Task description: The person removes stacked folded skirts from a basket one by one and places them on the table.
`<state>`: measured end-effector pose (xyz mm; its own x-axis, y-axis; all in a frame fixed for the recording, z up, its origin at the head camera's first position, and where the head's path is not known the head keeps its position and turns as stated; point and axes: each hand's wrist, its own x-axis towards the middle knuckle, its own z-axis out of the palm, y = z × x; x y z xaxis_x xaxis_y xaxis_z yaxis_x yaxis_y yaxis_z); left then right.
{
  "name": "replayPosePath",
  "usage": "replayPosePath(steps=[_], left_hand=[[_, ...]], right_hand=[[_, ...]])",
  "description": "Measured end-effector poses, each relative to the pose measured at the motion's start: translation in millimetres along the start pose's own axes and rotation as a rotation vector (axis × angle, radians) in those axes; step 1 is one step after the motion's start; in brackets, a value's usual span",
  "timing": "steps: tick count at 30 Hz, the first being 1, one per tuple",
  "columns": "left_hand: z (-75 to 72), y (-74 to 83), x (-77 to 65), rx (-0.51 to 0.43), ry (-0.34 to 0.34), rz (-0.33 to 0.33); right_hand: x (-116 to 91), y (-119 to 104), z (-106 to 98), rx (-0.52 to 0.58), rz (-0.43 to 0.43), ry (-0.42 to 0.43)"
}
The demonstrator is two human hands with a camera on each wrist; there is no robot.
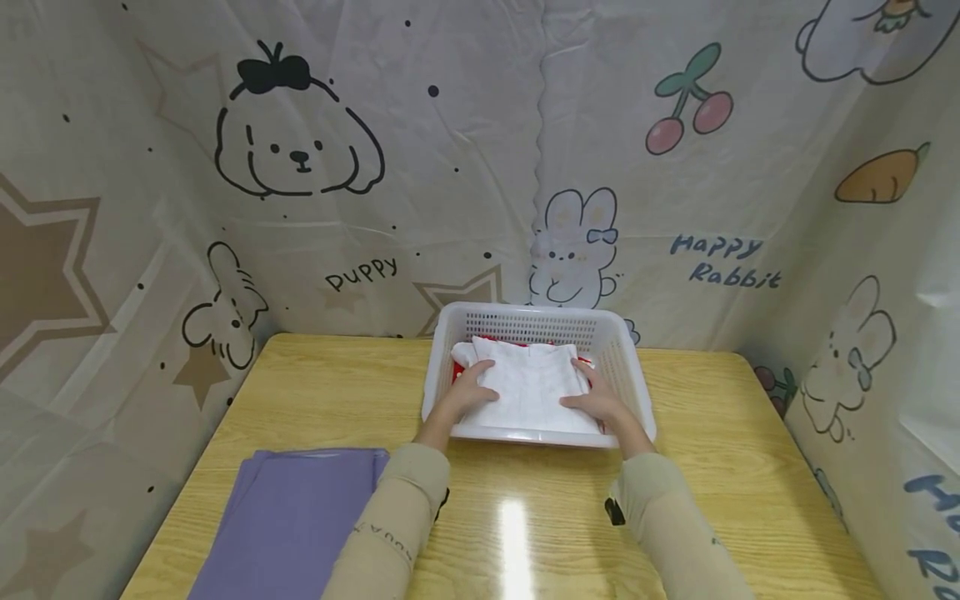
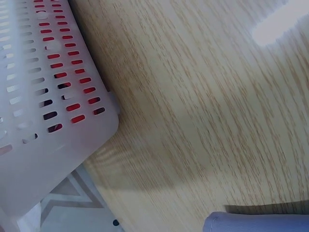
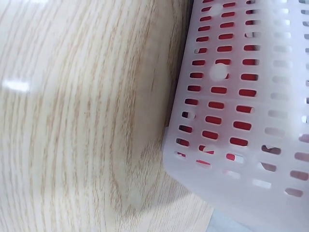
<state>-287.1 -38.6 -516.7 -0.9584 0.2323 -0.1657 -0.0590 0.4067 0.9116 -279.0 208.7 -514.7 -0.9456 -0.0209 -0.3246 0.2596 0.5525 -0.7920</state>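
A folded white cloth (image 1: pixel 528 383) lies in the white plastic basket (image 1: pixel 641 400), on top of red fabric (image 1: pixel 456 372) that shows at its edges. My left hand (image 1: pixel 467 394) rests on the cloth's left side, thumb and fingers spread apart. On the opposite side, my right hand (image 1: pixel 602 398) touches the cloth in the same way, its thumb pointing inward. Neither hand shows in the wrist views; there the basket's slotted wall (image 2: pixel 58 87) appears with red behind the slots, and the right wrist view has the other end of the basket (image 3: pixel 217 106).
A folded purple cloth (image 1: pixel 292 525) lies at the left front of the wooden table (image 1: pixel 705 500). Printed curtains (image 1: pixel 465 150) enclose the table at the back and both sides, and the basket stands near the back edge.
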Motion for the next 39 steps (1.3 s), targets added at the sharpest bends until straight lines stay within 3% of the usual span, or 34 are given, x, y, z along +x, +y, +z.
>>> replayPosePath(steps=[6, 15, 24, 29, 39], left_hand=[[0.0, 2.4, 1.0, 0.021, 0.018, -0.01], [-1.5, 4.9, -0.1, 0.044, 0.03, 0.026], [-1.6, 4.0, 0.1, 0.039, 0.02, 0.039], [-2.4, 2.3, 2.2, 0.035, 0.014, 0.031], [-3.9, 0.4, 4.3, 0.021, -0.003, 0.024]], right_hand=[[-2, -3, 0, 0.031, -0.007, 0.003], [-1, -1, -1, 0.095, -0.029, 0.016], [4, 0, 1, 0.233, 0.116, 0.137], [1, -2, 1, 0.196, 0.134, 0.211], [-6, -4, -1, 0.132, 0.111, 0.216]])
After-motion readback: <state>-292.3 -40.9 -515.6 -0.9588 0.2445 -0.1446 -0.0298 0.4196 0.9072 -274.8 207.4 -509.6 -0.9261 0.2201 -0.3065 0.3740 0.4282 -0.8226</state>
